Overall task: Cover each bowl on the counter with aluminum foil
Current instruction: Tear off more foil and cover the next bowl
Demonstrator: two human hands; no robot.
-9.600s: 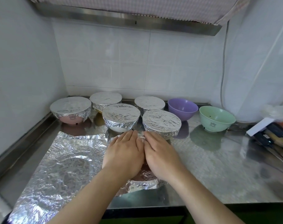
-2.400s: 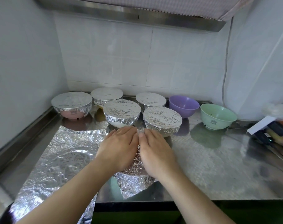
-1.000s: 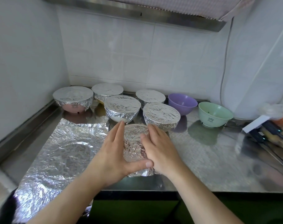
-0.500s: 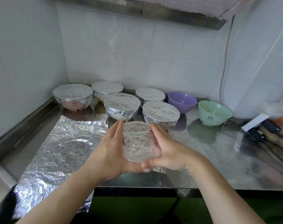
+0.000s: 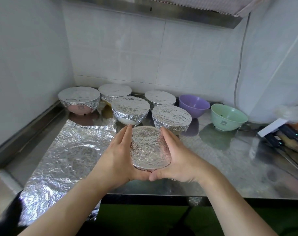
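Item: your left hand (image 5: 117, 159) and right hand (image 5: 177, 159). Both cup the foil-covered bowl (image 5: 150, 149); fingers lie along its sides, curled round the rim, thumbs meeting at its near edge. Grip: firm, two-sided.

Item: foil-covered bowl, the landmark. It sits at the counter (image 5: 229, 167) front, between your palms; whether it rests on the steel or is lifted slightly cannot be told.

Handling note: you should press the foil skirt down all round the rim, turning the bowl between your palms, so no edge flares. Squeeze gently; crinkled foil probably tears if dragged.

Item: five wrapped bowls (image 5: 130, 108), behind the landmark toward the wall. Done.

Item: purple bowl (image 5: 194, 105) and green bowl (image 5: 228, 117), behind and right of the landmark. Uncovered; two remain, by my reckoning.

Item: loose foil sheet (image 5: 63, 154), left of the landmark, flat, with a round dent.

Markings: small animal-face motif on the green bowl and on the far-left pink one; no legible writing anywhere.
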